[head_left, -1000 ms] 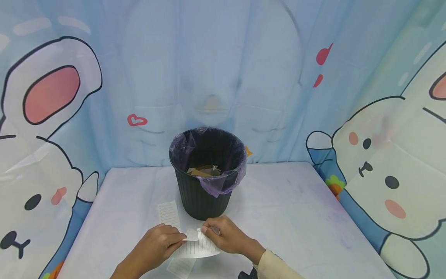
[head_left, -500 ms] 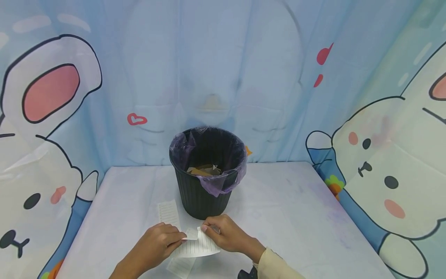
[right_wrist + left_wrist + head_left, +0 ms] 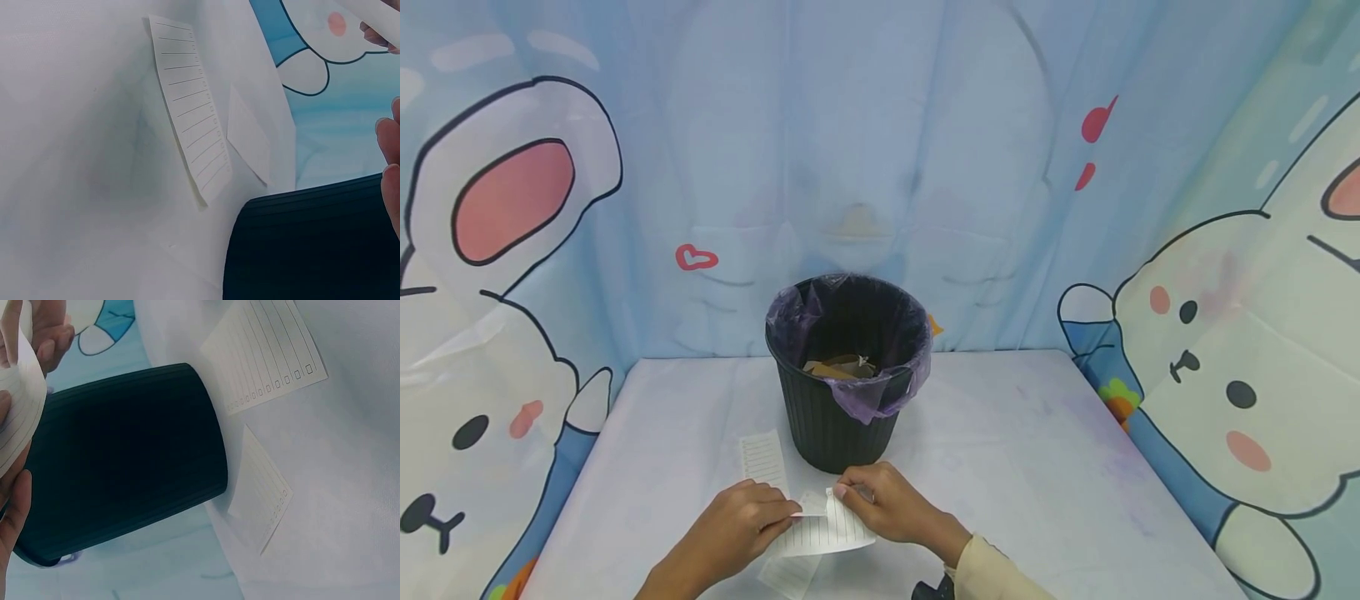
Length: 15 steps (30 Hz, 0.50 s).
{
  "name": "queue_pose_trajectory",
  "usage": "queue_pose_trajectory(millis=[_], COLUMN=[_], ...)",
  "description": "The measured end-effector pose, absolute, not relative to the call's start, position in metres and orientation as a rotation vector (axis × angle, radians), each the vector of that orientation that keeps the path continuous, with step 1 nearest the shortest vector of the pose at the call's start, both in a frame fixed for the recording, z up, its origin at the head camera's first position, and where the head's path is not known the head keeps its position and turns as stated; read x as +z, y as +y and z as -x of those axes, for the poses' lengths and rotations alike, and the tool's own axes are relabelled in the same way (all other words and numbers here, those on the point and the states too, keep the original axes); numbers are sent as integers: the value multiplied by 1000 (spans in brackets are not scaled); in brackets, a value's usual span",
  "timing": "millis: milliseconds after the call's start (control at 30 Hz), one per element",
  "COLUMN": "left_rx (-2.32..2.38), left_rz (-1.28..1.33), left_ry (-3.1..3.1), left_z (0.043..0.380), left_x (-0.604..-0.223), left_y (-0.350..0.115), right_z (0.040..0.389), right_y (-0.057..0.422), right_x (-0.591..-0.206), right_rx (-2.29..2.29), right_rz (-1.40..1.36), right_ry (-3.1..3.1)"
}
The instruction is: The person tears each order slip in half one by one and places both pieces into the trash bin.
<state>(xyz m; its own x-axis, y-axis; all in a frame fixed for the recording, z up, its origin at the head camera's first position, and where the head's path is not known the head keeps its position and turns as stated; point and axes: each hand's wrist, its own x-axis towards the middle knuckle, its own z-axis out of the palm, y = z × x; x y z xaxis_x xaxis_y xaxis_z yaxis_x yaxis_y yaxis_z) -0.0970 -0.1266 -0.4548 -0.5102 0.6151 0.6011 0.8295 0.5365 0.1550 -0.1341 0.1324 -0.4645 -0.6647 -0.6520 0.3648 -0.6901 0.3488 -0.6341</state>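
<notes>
A sheet of lined paper (image 3: pixel 831 533) is held up in front of the bin, with a notch in its upper edge between the hands, as if partly torn. My left hand (image 3: pixel 745 525) pinches its left side between thumb and fingers. My right hand (image 3: pixel 886 504) pinches its upper right part, close to the notch. In the left wrist view the sheet (image 3: pixel 25 406) looks curved, with fingers on both sides. One lined paper strip (image 3: pixel 763 461) lies on the table left of the bin. Another paper piece (image 3: pixel 790 575) lies nearer, below the held sheet.
A black ribbed bin (image 3: pixel 831 437) stands just beyond the hands, lined with a purple plastic bag (image 3: pixel 880 398). Some brown and pale scraps (image 3: pixel 842 367) are inside. The white-covered table (image 3: pixel 1037 467) meets a blue cartoon curtain (image 3: pixel 865 125). A black object (image 3: pixel 932 590) shows beside the right sleeve.
</notes>
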Motion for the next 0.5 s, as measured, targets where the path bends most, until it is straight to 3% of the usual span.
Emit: queue_pose_trajectory(millis=[500], left_rx=[-597], left_rz=[1180], left_ry=[-2277], left_z=[97], left_x=[-453], left_y=[-126], right_z=[135], right_y=[133], right_x=[-465], right_rx=[1221], right_rz=[-1280], right_ry=[-2518])
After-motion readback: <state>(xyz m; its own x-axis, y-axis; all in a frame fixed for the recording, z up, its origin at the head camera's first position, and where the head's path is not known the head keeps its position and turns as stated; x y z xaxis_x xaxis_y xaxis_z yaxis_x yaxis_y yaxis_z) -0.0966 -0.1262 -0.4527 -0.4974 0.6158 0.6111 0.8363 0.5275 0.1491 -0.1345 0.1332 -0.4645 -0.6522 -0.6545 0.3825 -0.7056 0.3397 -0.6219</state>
